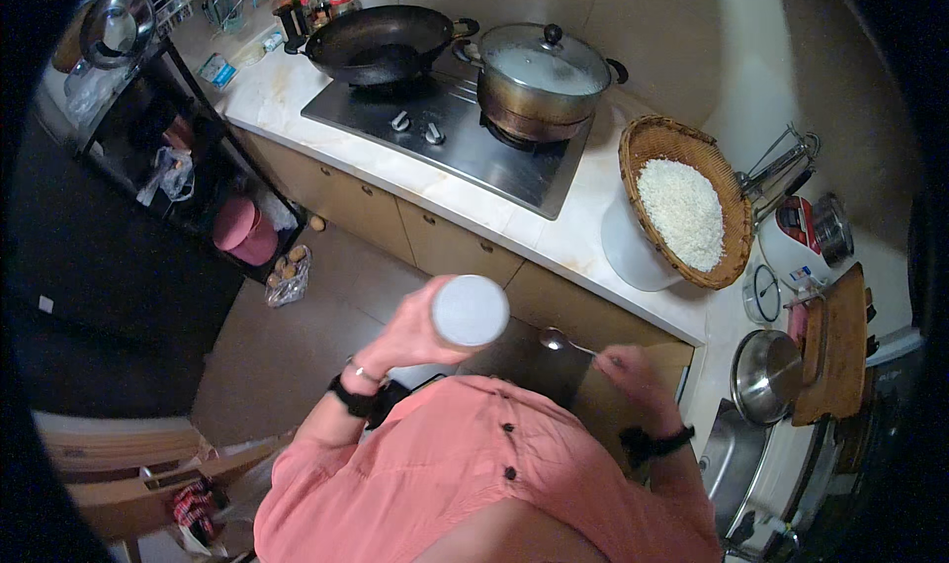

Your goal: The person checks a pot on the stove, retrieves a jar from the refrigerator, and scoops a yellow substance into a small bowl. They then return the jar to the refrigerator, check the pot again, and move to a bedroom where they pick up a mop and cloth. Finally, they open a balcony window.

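Observation:
My left hand (406, 327) is wrapped around a round container with a white top (471, 310), held upright in front of my chest; what is inside cannot be seen. In my right hand (629, 374) is a metal spoon (554, 338), gripped by its handle, with the bowl pointing left toward the container but apart from it. Both hands are over the floor, short of the counter edge. Beyond them on the counter, a woven bamboo basket (652, 137) heaped with white rice (682, 211) rests tilted on a white tub (630, 248).
A gas hob (460, 159) carries a black wok (378, 44) and a glass-lidded pot (541, 92). To the right are a white appliance (789, 240), a steel bowl (767, 378), a wooden board (834, 355) and a sink (730, 452). A black shelf rack (200, 88) stands left.

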The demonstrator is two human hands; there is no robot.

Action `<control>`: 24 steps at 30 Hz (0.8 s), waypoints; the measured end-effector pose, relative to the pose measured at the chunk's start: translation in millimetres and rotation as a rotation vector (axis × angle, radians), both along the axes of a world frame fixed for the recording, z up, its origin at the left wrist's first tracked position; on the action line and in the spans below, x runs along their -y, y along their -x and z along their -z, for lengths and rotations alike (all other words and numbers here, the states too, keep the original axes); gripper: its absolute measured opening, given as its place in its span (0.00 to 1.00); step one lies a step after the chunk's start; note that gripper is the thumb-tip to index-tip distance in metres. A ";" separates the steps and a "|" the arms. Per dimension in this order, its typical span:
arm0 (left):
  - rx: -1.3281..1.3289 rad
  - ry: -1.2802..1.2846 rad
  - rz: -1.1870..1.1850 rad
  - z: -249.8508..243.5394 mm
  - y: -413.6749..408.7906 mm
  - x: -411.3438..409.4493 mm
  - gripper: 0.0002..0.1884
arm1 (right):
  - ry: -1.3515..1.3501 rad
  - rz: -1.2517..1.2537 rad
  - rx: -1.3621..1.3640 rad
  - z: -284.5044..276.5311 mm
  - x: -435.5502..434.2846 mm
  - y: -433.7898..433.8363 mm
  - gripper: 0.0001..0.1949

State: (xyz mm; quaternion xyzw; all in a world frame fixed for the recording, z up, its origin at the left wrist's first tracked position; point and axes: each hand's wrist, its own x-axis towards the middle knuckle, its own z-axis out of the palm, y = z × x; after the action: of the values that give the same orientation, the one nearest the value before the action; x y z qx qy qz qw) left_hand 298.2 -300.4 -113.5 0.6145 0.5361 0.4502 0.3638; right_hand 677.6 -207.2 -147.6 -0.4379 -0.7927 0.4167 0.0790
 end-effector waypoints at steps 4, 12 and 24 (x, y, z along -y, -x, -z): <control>0.037 0.021 -0.270 18.6 73.7 55.8 0.41 | -0.024 -0.161 -0.130 20.3 -22.8 130.0 0.14; 0.236 -0.018 -0.594 19.8 139.4 117.7 0.38 | 0.017 -0.364 -0.341 16.1 -31.4 377.3 0.16; 0.020 0.011 -1.304 26.2 231.2 164.9 0.37 | -0.026 -0.942 -0.046 95.6 -63.4 616.6 0.13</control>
State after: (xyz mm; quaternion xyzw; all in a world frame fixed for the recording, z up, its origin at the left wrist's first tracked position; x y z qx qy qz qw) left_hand 67.0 -465.3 -139.7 0.1571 0.7979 0.5814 0.0242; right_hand 61.0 -143.7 -243.2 -0.0200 -0.9084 0.4066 -0.0954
